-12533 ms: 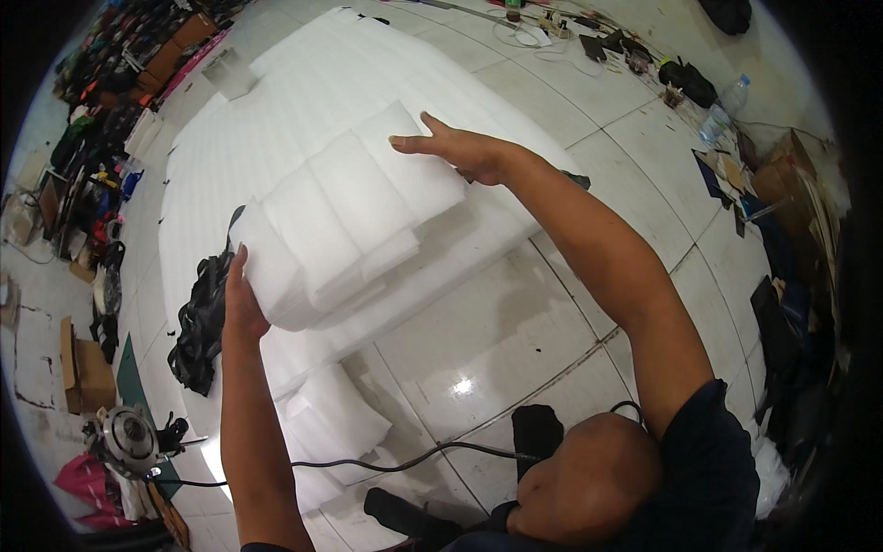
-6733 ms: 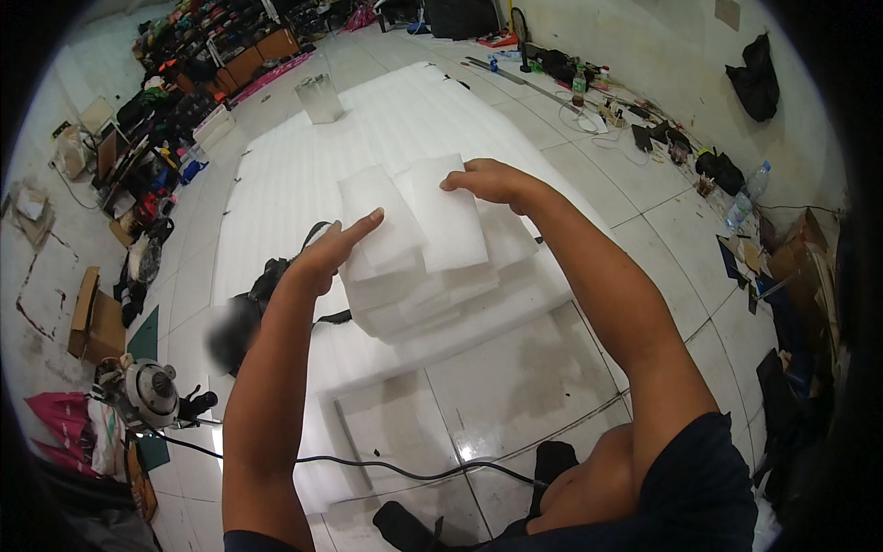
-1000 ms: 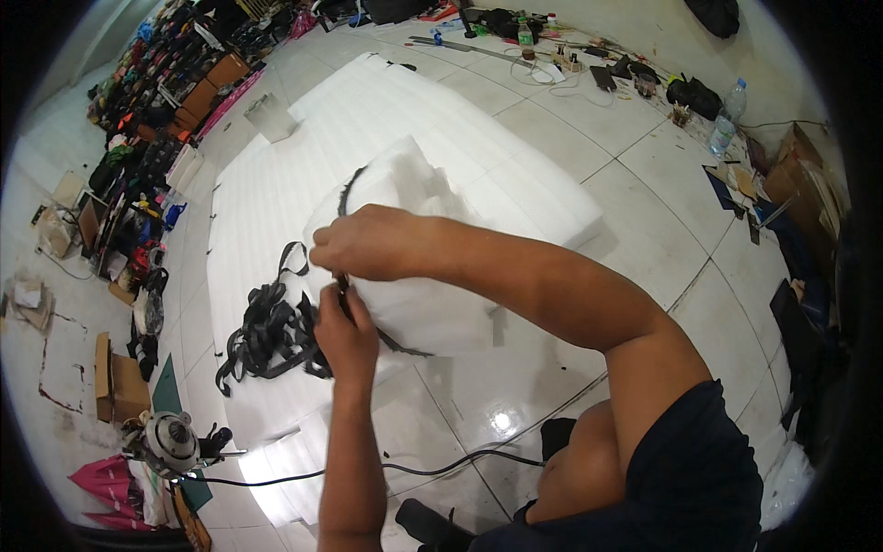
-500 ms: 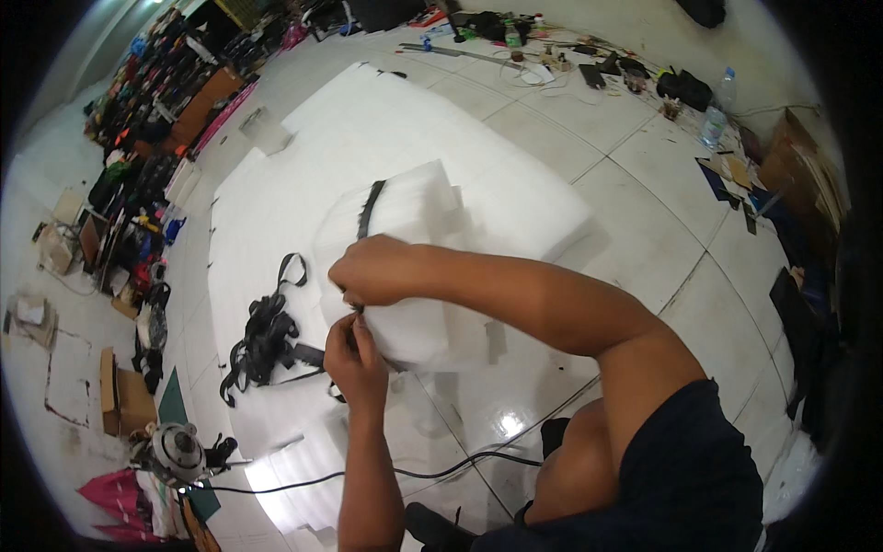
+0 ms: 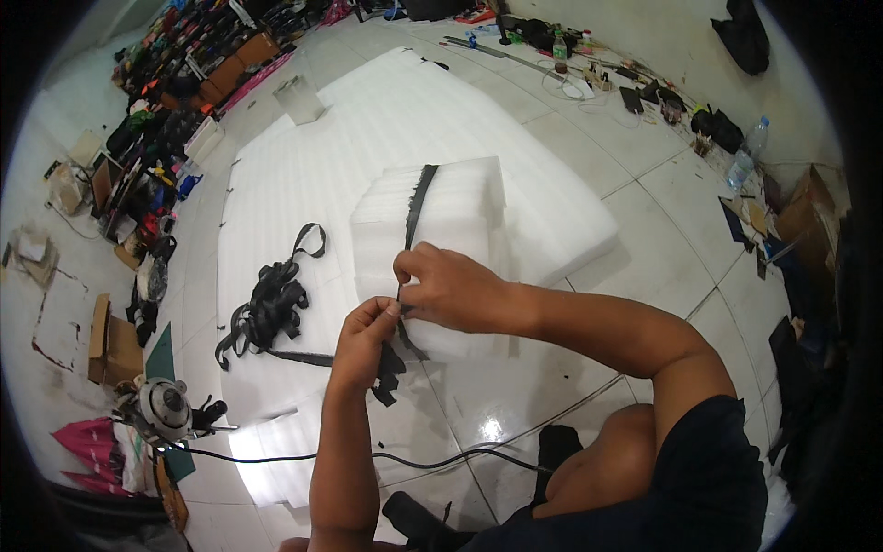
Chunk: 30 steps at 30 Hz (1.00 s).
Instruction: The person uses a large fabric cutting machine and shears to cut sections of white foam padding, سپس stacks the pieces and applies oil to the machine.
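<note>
A stack of white foam pieces [image 5: 466, 207] stands in front of me with a black fabric strip [image 5: 419, 207] running over its top and down its near side. My left hand [image 5: 364, 337] pinches the strip at the near left edge of the stack. Close above it, my right hand [image 5: 457, 292] is closed on the strip too, its fingers bent against the foam. Loose strip ends dangle below my hands. A tangled heap of black strips [image 5: 272, 302] lies to the left, and one length runs from it toward my left hand. My fingers partly hide where the strip ends meet.
Large white foam sheets [image 5: 303, 184] cover the floor beneath and behind the stack. A black cable [image 5: 414, 459] crosses the tiles near me, by a metal machine [image 5: 167, 411] at lower left. Clutter lines the left side, and bottles [image 5: 747, 155] and cardboard [image 5: 808, 221] stand at right.
My view has shifted, so the stack sits farther right. My right hand has turned and its fingers now show at the strip. Strip ends now hang visibly below my left hand.
</note>
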Each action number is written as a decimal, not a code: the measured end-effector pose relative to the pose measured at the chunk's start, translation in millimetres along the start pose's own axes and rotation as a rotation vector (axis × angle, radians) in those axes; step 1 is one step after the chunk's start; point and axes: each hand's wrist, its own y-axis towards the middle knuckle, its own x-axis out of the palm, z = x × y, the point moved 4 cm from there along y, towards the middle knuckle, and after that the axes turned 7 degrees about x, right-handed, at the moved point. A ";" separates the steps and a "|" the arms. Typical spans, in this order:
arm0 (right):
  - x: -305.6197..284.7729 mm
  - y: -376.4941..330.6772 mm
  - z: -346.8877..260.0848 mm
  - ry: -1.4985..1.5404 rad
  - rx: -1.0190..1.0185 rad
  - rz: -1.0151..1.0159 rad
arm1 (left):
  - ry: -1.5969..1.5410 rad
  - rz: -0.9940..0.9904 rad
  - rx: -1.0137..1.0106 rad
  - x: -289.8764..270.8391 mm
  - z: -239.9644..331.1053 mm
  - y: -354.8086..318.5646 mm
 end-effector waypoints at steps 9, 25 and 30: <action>-13.0 -4.4 -16.5 -0.228 -0.116 0.044 | 0.081 0.089 0.103 7.2 -3.0 -8.3; -14.3 -13.6 9.4 -0.195 0.007 -0.035 | 0.466 0.241 0.155 0.8 -26.7 -41.7; -21.1 -30.9 -3.0 -0.338 -0.029 -0.142 | 0.194 0.106 -0.081 -4.0 -25.4 -37.9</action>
